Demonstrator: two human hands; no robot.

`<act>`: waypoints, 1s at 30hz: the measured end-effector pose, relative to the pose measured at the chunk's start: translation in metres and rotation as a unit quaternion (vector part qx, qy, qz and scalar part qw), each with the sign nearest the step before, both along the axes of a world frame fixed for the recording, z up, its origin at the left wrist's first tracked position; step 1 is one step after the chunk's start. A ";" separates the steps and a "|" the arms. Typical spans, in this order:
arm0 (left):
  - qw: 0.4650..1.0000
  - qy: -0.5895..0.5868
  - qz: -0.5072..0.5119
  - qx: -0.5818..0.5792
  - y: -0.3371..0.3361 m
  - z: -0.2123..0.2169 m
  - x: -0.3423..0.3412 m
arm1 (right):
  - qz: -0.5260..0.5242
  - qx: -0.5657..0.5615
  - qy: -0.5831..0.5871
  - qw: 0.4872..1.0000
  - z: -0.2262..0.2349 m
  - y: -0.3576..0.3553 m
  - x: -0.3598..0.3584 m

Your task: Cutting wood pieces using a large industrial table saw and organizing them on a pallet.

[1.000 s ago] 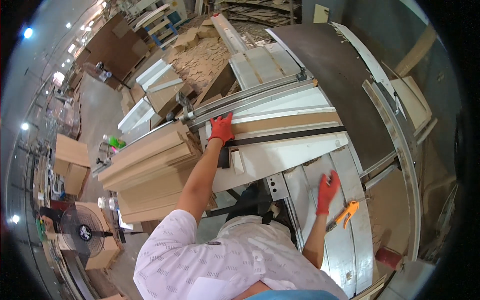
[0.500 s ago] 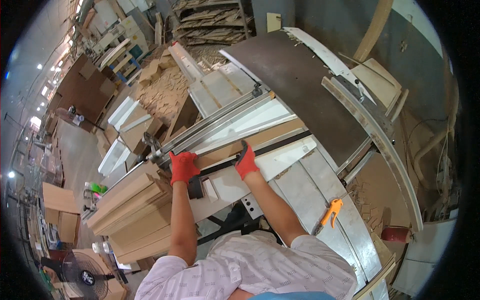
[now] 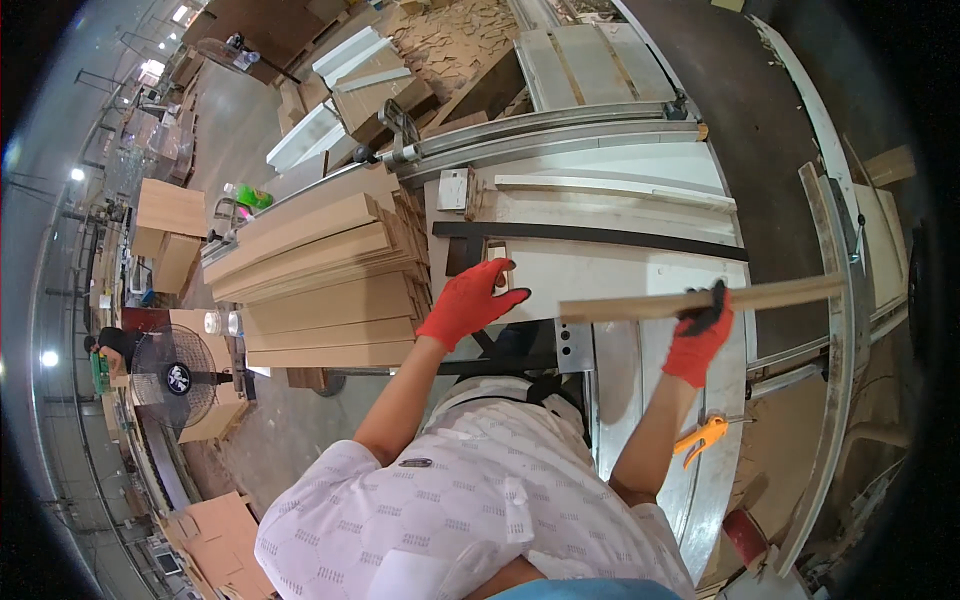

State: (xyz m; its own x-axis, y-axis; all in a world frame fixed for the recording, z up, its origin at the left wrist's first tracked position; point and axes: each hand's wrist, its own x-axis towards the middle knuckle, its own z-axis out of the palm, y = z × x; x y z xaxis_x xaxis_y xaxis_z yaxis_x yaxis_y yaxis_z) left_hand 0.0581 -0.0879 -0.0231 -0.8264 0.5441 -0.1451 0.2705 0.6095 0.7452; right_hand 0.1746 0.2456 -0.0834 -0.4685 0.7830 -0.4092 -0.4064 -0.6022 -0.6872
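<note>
My right hand (image 3: 700, 335), in a red and black glove, grips a long thin wooden strip (image 3: 640, 302) and holds it level above the white saw table (image 3: 620, 270). The strip runs from mid-table out to the right past the table's edge. My left hand (image 3: 466, 300), in a red glove with fingers spread, rests near the table's left edge, beside a stack of brown wooden boards (image 3: 320, 285). It holds nothing.
A metal fence rail (image 3: 540, 130) crosses the far side of the table. An orange clamp (image 3: 700, 437) lies on the near right. A floor fan (image 3: 175, 378), cardboard boxes (image 3: 170, 210) and a green bottle (image 3: 250, 197) stand to the left. Wood offcuts pile up beyond the saw.
Both hands were on a board at the fence. Now my right hand has swung right holding the strip, and my left hand has drawn back toward the table's left edge.
</note>
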 end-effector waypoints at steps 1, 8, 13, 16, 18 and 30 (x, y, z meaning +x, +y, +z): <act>0.990 0.071 0.027 -0.118 -0.004 -0.021 -0.001 | -0.016 0.024 -0.011 1.000 -0.001 0.013 0.013; 0.923 0.174 0.098 -0.328 -0.009 -0.091 -0.009 | -0.053 0.146 -0.136 0.979 0.044 0.012 0.085; 0.915 0.200 0.044 -0.347 0.004 -0.086 0.004 | -0.036 0.206 -0.206 0.956 0.042 0.003 0.119; 0.937 0.193 0.023 -0.291 0.017 -0.084 0.014 | -0.015 0.220 -0.193 0.956 0.049 -0.008 0.117; 0.961 0.171 0.058 -0.210 0.018 -0.089 0.015 | 0.018 0.231 -0.236 0.944 0.061 -0.017 0.109; 0.970 0.062 0.214 0.101 0.027 -0.051 -0.081 | 0.332 0.507 -0.307 0.734 0.041 0.008 0.059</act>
